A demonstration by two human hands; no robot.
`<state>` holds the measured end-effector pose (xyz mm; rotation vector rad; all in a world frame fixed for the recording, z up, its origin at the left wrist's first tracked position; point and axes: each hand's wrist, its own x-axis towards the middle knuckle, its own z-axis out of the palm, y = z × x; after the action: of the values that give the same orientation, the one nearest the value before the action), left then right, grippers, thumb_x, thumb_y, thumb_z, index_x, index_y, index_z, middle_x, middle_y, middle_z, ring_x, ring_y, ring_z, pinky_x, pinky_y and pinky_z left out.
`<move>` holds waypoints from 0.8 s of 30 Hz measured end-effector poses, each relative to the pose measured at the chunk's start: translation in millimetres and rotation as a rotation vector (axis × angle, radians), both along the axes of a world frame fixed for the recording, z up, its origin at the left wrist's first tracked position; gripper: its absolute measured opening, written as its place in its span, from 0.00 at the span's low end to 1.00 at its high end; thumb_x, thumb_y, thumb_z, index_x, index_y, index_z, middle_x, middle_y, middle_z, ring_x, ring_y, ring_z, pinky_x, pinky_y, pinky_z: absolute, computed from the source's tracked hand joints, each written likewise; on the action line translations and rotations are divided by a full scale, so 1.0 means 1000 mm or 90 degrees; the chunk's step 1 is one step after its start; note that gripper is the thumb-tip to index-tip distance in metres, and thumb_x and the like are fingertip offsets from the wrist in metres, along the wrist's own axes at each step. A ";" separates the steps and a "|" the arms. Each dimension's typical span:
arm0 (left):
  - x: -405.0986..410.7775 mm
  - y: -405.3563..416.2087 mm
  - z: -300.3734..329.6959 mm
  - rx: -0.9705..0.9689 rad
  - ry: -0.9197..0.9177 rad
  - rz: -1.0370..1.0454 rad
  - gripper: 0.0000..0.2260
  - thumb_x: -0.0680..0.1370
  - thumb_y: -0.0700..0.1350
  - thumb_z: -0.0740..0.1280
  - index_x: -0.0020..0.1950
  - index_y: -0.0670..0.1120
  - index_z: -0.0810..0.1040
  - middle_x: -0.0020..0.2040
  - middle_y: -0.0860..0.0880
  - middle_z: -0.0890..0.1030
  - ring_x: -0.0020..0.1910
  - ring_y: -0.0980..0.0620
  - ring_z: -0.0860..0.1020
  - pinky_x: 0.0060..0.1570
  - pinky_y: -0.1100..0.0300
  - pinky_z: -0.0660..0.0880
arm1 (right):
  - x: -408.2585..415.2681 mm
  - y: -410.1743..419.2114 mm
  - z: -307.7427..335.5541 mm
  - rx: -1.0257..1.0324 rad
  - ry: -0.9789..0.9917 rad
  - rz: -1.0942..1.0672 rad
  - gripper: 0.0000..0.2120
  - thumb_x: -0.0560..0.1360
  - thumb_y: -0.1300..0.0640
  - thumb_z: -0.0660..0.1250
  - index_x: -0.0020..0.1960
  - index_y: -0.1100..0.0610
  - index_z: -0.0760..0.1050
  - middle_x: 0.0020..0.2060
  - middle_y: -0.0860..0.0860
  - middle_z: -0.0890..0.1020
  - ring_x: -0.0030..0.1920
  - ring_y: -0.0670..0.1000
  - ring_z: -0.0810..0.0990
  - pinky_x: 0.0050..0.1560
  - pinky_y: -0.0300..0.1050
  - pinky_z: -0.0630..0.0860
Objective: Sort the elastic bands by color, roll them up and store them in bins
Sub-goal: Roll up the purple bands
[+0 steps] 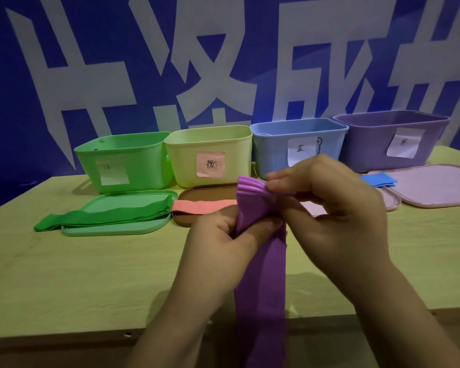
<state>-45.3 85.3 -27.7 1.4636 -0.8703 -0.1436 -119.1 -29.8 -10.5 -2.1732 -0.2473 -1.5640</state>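
Both hands pinch the purple band point(260, 274): left hand point(223, 243) mid-strip, right hand point(327, 205) fingers on its top end; it hangs lengthwise toward the person, over the worktop point(91, 261) edge.

**Colours on the sorting table**

We record four bins: green bin point(122, 162), pale yellow bin point(210, 155), light blue bin point(298, 147), purple bin point(391, 139). We note the purple band point(260, 274), ridged at its top, green bands point(104, 216), a pink band point(205, 207) and a blue band point(379, 179). Lids: green lid point(117, 228), brown lid point(186, 220), pale pink lid point(436, 187). The backdrop point(117, 49) is blue with white characters.
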 end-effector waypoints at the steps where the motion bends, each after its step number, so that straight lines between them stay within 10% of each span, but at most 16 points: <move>1: 0.000 0.001 -0.001 -0.004 0.004 -0.003 0.05 0.70 0.44 0.73 0.39 0.54 0.83 0.34 0.52 0.84 0.35 0.54 0.82 0.39 0.52 0.78 | 0.002 0.000 -0.003 -0.029 -0.009 -0.016 0.07 0.65 0.73 0.70 0.40 0.64 0.80 0.39 0.54 0.81 0.46 0.45 0.79 0.44 0.37 0.77; 10: 0.010 0.013 -0.005 -0.032 0.017 -0.145 0.06 0.67 0.48 0.75 0.43 0.54 0.84 0.39 0.48 0.86 0.39 0.46 0.84 0.41 0.48 0.81 | 0.003 -0.005 -0.006 -0.100 0.027 0.010 0.06 0.72 0.65 0.66 0.38 0.66 0.79 0.41 0.56 0.81 0.46 0.48 0.79 0.44 0.40 0.76; 18: 0.013 0.016 -0.009 -0.065 0.074 -0.177 0.29 0.59 0.67 0.74 0.41 0.42 0.81 0.38 0.32 0.79 0.39 0.30 0.78 0.41 0.31 0.76 | -0.001 -0.006 -0.001 -0.123 0.094 0.032 0.08 0.73 0.62 0.65 0.38 0.64 0.78 0.41 0.54 0.80 0.46 0.45 0.77 0.44 0.33 0.74; 24: 0.002 0.014 -0.002 -0.068 0.156 -0.148 0.19 0.65 0.61 0.71 0.37 0.46 0.84 0.32 0.39 0.83 0.31 0.41 0.82 0.31 0.51 0.80 | 0.001 -0.006 -0.002 -0.171 0.112 0.035 0.07 0.73 0.67 0.66 0.37 0.64 0.77 0.42 0.55 0.79 0.44 0.47 0.76 0.43 0.30 0.71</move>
<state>-43.4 99.5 -29.7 1.2134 -0.8314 -0.4343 -118.3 -35.4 -12.3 -2.4693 -0.4785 -1.3642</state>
